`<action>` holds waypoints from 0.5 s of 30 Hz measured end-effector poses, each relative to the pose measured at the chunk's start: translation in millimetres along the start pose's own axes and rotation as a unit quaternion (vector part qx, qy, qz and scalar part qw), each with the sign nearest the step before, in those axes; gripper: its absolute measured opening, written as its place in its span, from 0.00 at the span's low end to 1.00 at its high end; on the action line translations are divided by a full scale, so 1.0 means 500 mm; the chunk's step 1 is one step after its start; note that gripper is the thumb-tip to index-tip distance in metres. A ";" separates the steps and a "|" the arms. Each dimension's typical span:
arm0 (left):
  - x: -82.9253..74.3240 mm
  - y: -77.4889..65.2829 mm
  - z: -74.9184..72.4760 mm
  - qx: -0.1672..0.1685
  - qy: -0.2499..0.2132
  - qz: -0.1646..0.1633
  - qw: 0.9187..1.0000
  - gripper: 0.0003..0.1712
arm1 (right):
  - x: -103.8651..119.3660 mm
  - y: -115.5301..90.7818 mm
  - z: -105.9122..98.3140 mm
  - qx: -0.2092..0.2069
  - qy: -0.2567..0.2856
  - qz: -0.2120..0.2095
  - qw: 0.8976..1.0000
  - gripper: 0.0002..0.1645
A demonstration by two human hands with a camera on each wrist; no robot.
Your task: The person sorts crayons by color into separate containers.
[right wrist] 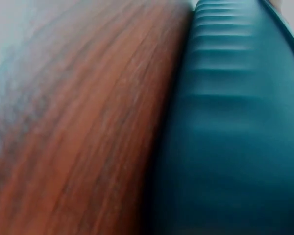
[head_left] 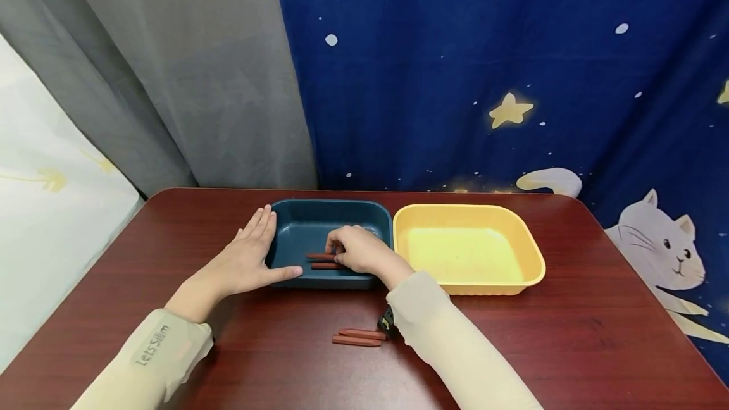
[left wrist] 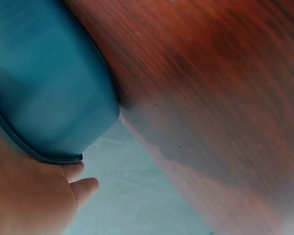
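My left hand (head_left: 242,262) lies with straight fingers along the left rim of the dark blue tray (head_left: 338,283), its thumb over the front rim. In the left wrist view, part of that hand (left wrist: 32,198) shows against the tray's outer side (left wrist: 63,93). My right hand (head_left: 361,250) reaches inside the tray, thumb and curled index finger pinching a thin reddish-brown stick (head_left: 320,256). A second such stick (head_left: 324,266) lies just in front of it, its right end hidden by the hand. The right wrist view shows the tray's ribbed outer wall (right wrist: 225,98).
A yellow tray (head_left: 464,289) stands right beside the blue one. Several more reddish-brown sticks (head_left: 357,340) lie on the dark red wooden table (head_left: 273,359) near the right forearm. Behind the table's back edge hang a grey curtain (head_left: 228,81) and a blue star-patterned curtain (head_left: 427,100).
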State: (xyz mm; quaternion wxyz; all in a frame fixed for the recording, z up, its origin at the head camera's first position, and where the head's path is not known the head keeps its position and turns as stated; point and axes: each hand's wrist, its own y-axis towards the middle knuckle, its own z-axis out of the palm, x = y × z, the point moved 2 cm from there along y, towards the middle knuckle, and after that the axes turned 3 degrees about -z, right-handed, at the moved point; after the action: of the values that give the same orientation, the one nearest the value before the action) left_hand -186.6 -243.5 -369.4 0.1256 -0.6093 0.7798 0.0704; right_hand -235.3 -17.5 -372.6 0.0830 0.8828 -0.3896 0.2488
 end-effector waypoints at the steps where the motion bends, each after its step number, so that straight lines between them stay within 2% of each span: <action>1: 0.001 0.000 0.000 0.000 -0.001 0.000 1.000 0.72 | 0.000 0.000 0.001 0.000 -0.002 0.000 1.000 0.08; 15: -0.005 -0.005 -0.005 0.006 -0.008 -0.006 1.000 0.73 | -0.002 -0.002 0.003 0.008 -0.021 0.007 1.000 0.09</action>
State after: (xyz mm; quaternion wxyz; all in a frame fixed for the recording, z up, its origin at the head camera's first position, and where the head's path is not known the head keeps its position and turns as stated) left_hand -183.6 -242.3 -366.2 0.1360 -0.6122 0.7758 0.0694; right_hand -234.6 -16.6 -374.6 0.0663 0.8857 -0.3953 0.2341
